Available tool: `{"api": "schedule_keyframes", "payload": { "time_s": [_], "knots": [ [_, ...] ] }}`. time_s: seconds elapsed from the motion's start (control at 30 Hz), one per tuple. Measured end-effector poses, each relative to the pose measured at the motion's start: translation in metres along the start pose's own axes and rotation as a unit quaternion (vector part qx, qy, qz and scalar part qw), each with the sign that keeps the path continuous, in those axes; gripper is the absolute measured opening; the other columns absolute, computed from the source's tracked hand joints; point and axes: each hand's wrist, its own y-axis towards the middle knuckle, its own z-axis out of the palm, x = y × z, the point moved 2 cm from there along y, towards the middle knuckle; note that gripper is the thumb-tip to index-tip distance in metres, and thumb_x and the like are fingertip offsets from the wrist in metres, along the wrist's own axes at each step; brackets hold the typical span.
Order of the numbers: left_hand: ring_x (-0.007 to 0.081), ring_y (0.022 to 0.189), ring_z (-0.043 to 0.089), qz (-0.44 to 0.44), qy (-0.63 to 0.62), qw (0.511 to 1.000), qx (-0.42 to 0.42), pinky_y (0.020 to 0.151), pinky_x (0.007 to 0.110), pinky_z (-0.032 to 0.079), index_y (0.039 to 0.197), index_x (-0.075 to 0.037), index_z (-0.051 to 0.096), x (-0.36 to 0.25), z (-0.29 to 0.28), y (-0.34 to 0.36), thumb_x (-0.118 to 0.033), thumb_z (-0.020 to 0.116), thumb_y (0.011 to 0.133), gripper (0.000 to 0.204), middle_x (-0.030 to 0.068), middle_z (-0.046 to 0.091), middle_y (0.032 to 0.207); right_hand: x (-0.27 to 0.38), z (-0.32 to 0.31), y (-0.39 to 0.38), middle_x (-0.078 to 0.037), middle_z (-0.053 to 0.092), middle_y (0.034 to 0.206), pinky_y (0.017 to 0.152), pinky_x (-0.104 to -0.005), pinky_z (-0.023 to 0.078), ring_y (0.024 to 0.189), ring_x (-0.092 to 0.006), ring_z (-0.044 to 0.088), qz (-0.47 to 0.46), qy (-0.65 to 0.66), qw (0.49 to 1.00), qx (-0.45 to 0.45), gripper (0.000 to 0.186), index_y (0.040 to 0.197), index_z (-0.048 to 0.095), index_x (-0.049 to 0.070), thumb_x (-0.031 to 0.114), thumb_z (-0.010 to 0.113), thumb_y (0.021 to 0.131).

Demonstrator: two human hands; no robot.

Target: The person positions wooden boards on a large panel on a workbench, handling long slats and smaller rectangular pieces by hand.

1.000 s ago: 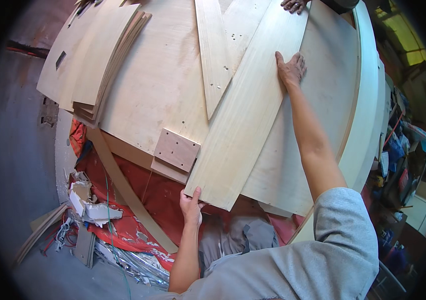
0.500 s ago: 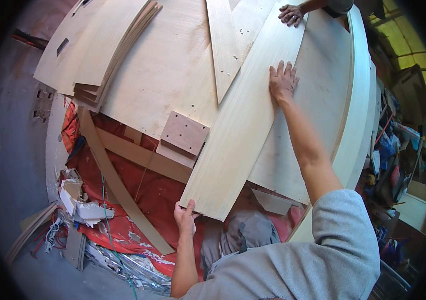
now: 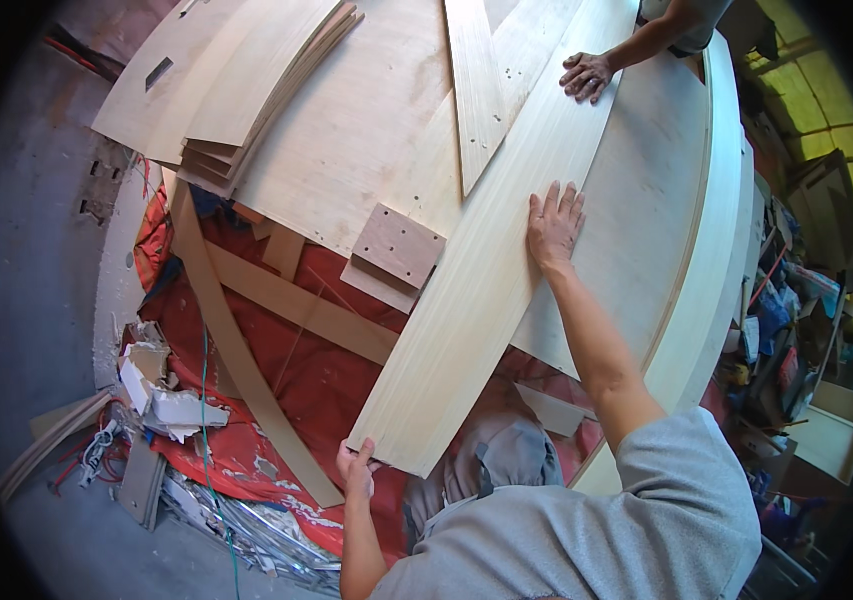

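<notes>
A long pale wooden board (image 3: 476, 300) runs from the upper right down toward me across a large plywood sheet (image 3: 346, 150). My left hand (image 3: 357, 468) grips its near end corner, thumb on top and the other fingers beneath. Farther along, my right hand (image 3: 555, 228) lies flat on the board's right edge with fingers spread. Beyond it, another person's hand (image 3: 587, 77) rests on the board's far part. Left of the board sits a small brown block with drilled holes (image 3: 398, 245). A pointed wooden strip (image 3: 474, 100) lies close to its left edge.
Stacked thin boards (image 3: 266, 80) lie at the upper left. Red sheeting (image 3: 306, 370) and a brown strip (image 3: 236, 350) are below the plywood. A curved pale panel edge (image 3: 711, 210) stands on the right, cluttered goods (image 3: 786, 310) beyond it. Broken white scraps (image 3: 161, 395) lie at lower left.
The board has slid toward me, its near end now lower and slightly left. Both my hands and the other person's hand have moved nearer with it.
</notes>
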Motion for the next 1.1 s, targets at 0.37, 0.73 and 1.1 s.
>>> {"api": "schedule_keyframes", "payload": {
  "time_s": [0.37, 0.73, 1.1],
  "knots": [
    [0.0256, 0.109, 0.07, 0.006, 0.207, 0.978, 0.002, 0.089, 0.038, 0.059, 0.128, -0.002, 0.054, -0.022, -0.044, 0.003, -0.026, 0.084, 0.09, 0.054, 0.0149, 0.07, 0.119, 0.013, -0.012, -0.024, -0.027, 0.035, 0.165, 0.122, -0.0624, 0.028, 0.154, -0.0519, 0.026, -0.051, 0.011, 0.998, -0.04, 0.064, 0.155, 0.047, 0.004, 0.048, 0.048, 0.108],
    [0.0401, 0.106, 0.072, 0.126, 0.577, 0.805, 0.067, 0.093, 0.048, 0.055, 0.123, -0.006, 0.068, -0.128, 0.214, 0.073, -0.06, 0.074, 0.088, 0.066, 0.0243, 0.075, 0.108, -0.099, 0.057, 0.277, -0.028, 0.026, 0.169, 0.128, -0.051, 0.021, 0.156, -0.0433, 0.026, 0.031, 0.071, 0.997, -0.012, 0.081, 0.161, 0.036, 0.002, 0.061, 0.041, 0.105],
    [0.0444, 0.085, 0.073, 0.188, 0.573, 0.798, -0.011, 0.075, 0.053, 0.057, 0.097, -0.007, 0.072, -0.114, 0.212, 0.079, -0.073, 0.068, 0.088, 0.067, 0.022, 0.074, 0.083, -0.075, 0.049, 0.267, -0.028, 0.016, 0.172, 0.13, -0.0489, 0.014, 0.159, -0.0434, 0.017, 0.055, 0.047, 0.997, 0.033, 0.091, 0.166, 0.025, 0.004, 0.071, 0.032, 0.104]
  ]
}}
